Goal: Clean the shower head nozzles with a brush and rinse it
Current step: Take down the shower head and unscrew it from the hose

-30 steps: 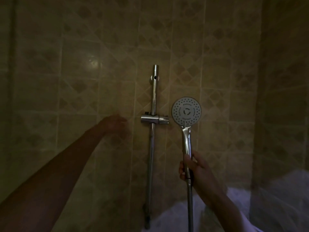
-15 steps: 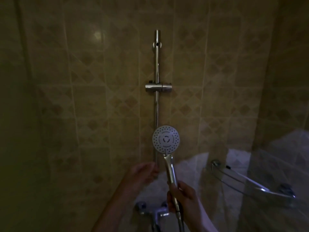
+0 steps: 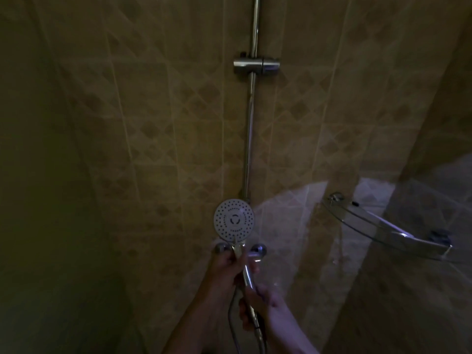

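Observation:
The round white shower head (image 3: pixel 234 220) faces me, its nozzle face upright in the dim light. My right hand (image 3: pixel 265 306) grips the lower end of its chrome handle, where the hose (image 3: pixel 233 325) loops down. My left hand (image 3: pixel 228 268) is up at the neck of the handle, right in front of the chrome mixer tap (image 3: pixel 258 249). Its fingers are curled there, but the darkness hides whether they hold the handle or the tap. No brush is in view.
A chrome riser rail (image 3: pixel 249 139) with an empty holder bracket (image 3: pixel 256 66) runs up the tiled wall. A glass corner shelf (image 3: pixel 378 229) juts out at the right. A dark side wall closes in on the left.
The shower head has come down from beside the bracket to just above the tap. My left hand dropped from the wall to the neck of the handle, by the tap.

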